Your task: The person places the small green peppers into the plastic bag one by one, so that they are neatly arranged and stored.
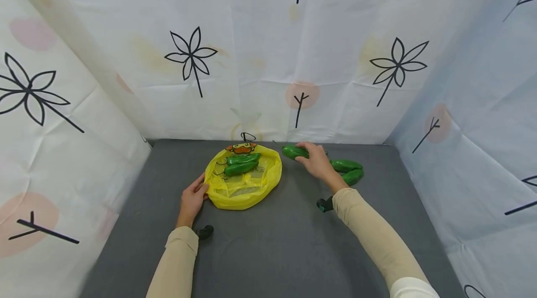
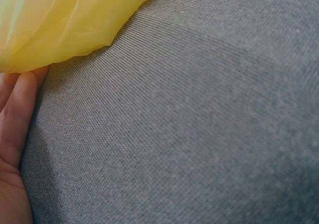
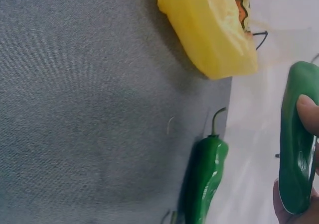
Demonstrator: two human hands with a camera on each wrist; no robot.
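Observation:
A yellow plastic bag (image 1: 218, 204) lies with its mouth spread wide, and two green peppers (image 1: 241, 168) rest inside it. At its near left rim my left hand (image 1: 193, 200) grips the plastic between thumb and fingers; in the left wrist view the fingers (image 2: 20, 114) meet the bag's lower edge (image 2: 65, 40). My right hand (image 1: 317, 162) holds another green pepper (image 3: 295, 149) lifted off the table, just right of the bag. Two more green peppers (image 1: 346, 165) lie side by side beyond the right wrist; one pepper's (image 3: 205, 179) curved stem shows in the right wrist view.
A dark grey cloth surface (image 1: 268, 251) extends beneath everything. White printed sheets (image 1: 260, 55) rise at the back and both sides. An orange patterned piece (image 1: 241, 149), its kind unclear, shows at the bag's far rim. Dark wrist devices (image 1: 325, 204) sit at both wrists.

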